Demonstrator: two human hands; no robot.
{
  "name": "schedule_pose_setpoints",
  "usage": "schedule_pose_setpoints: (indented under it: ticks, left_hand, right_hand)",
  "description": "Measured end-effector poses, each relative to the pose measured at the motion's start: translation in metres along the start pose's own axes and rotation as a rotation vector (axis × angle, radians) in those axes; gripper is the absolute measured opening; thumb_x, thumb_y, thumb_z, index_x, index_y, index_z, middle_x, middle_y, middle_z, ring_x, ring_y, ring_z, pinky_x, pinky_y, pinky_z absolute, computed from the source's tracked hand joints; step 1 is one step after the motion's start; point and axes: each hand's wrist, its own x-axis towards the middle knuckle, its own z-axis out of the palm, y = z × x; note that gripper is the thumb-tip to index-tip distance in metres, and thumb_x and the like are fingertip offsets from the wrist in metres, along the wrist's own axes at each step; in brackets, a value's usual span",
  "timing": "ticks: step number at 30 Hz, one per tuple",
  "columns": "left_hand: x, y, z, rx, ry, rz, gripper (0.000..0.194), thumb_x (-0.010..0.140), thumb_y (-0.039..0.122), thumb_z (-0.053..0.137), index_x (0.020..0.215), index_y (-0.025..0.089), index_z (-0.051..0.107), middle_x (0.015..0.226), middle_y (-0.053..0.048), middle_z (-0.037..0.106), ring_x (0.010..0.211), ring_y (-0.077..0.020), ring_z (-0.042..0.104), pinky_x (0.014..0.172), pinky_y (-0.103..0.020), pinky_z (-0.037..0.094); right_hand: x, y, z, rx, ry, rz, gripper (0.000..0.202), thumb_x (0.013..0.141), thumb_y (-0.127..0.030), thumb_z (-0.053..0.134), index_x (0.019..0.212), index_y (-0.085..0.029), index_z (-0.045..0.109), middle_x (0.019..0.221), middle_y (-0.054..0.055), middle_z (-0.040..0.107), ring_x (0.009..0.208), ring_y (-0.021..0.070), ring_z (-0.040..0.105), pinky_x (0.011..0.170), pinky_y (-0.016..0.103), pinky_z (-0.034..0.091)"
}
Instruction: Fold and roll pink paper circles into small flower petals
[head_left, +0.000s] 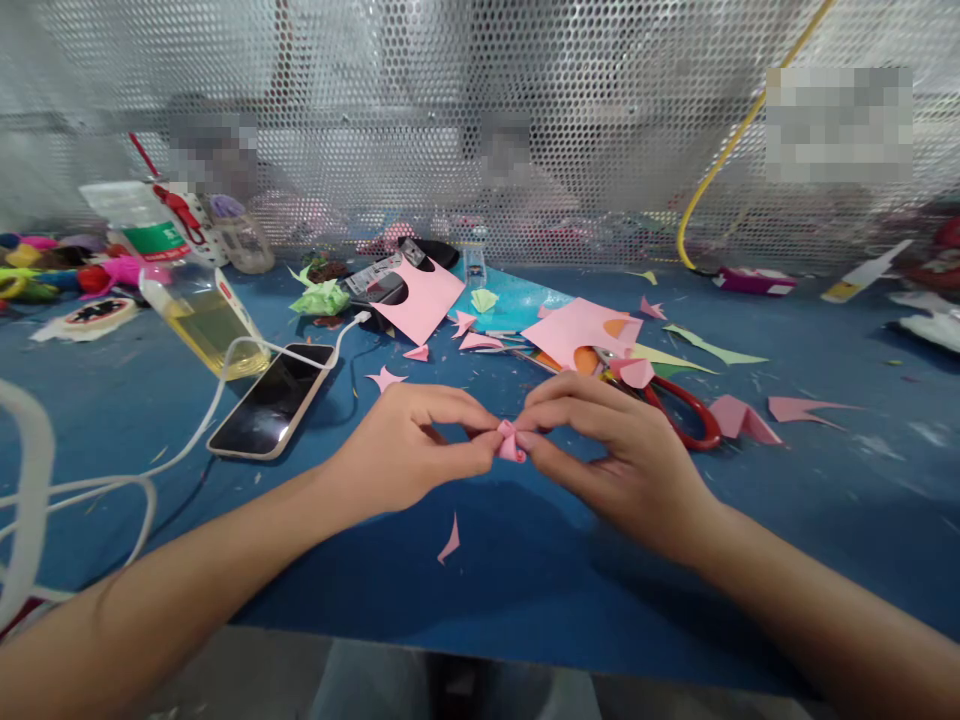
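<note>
A small rolled piece of pink paper (511,443) is pinched between both hands, just above the blue table. Thumb and fingertips of my left hand (420,440) close on its left side. From the right, my right hand (615,455) grips it the same way, its fingertips covering part of the roll. Beneath them lies a thin pink paper scrap (449,540). Behind my right hand are red-handled scissors (694,415), partly hidden, and a cut pink sheet (574,330). Another pink sheet with a curved cut-out (427,300) lies farther back.
A phone (274,405) with a white cable (217,400) lies on the left, beside a tilted bottle of yellowish liquid (206,320). Pink and green scraps (716,345) are scattered over the table (525,590). A perforated metal screen (600,130) stands at the back.
</note>
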Motion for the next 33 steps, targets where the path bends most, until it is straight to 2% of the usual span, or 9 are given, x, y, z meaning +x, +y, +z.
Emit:
schedule_pose_setpoints:
  ticks: [5,8,14,18,23,29,33]
  left_hand:
    - [0.002,-0.003,-0.006,-0.149,-0.098,-0.017,0.009,0.072,0.023,0.065,0.073,0.016,0.071,0.072,-0.002,0.067,0.05,-0.0066,0.056,0.045,-0.016,0.048]
    - [0.001,-0.004,-0.006,-0.197,-0.106,-0.002,0.008,0.072,0.021,0.065,0.075,0.017,0.071,0.074,-0.002,0.067,0.053,-0.0086,0.058,0.045,-0.018,0.052]
    - [-0.002,-0.004,0.002,-0.001,0.127,0.28,0.007,0.07,0.017,0.067,0.076,0.013,0.065,0.075,-0.005,0.065,0.063,-0.0099,0.061,0.042,-0.013,0.049]
    - [-0.002,-0.009,0.007,0.103,0.188,0.445,0.015,0.065,0.017,0.072,0.076,0.011,0.065,0.076,-0.006,0.065,0.068,-0.0109,0.062,0.047,-0.014,0.053]
    - [-0.002,-0.01,0.008,0.185,0.269,0.511,0.012,0.07,0.009,0.065,0.081,0.011,0.067,0.082,-0.008,0.068,0.068,-0.0105,0.064,0.048,-0.014,0.053]
    - [-0.002,-0.004,0.009,0.228,0.341,0.577,0.015,0.07,0.003,0.061,0.08,0.012,0.068,0.083,-0.008,0.069,0.072,-0.0124,0.065,0.06,-0.02,0.055]
    - [0.0,-0.005,0.007,0.198,0.309,0.635,0.015,0.069,0.002,0.065,0.079,0.012,0.068,0.083,-0.009,0.068,0.073,-0.0119,0.065,0.064,-0.02,0.055]
  right_hand:
    - [0.0,-0.001,-0.005,-0.017,-0.032,-0.064,0.004,0.079,-0.014,0.059,0.078,-0.018,0.06,0.079,0.002,0.061,0.074,0.0115,0.057,0.067,0.026,0.046]
    - [0.0,-0.002,-0.005,-0.02,-0.013,-0.052,0.004,0.08,-0.015,0.059,0.078,-0.018,0.059,0.078,0.002,0.061,0.072,0.011,0.057,0.066,0.025,0.045]
    - [0.0,-0.003,0.0,-0.003,0.096,0.078,0.012,0.074,-0.011,0.061,0.067,-0.018,0.055,0.067,-0.001,0.058,0.063,0.0097,0.053,0.06,0.024,0.044]
    - [-0.001,-0.004,0.001,0.019,0.115,0.105,0.013,0.074,-0.011,0.06,0.065,-0.019,0.054,0.064,-0.001,0.056,0.06,0.01,0.051,0.058,0.025,0.044]
    - [-0.002,-0.003,0.001,0.012,0.13,0.107,0.013,0.074,-0.012,0.061,0.066,-0.019,0.054,0.065,-0.001,0.056,0.061,0.0099,0.051,0.058,0.024,0.044]
    - [-0.001,-0.003,0.002,0.03,0.129,0.095,0.011,0.074,-0.011,0.06,0.067,-0.018,0.055,0.066,0.0,0.057,0.06,0.0096,0.051,0.058,0.024,0.044]
    - [-0.002,-0.005,0.002,0.031,0.133,0.091,0.011,0.074,-0.011,0.06,0.068,-0.019,0.056,0.068,0.0,0.057,0.06,0.0097,0.052,0.058,0.024,0.045]
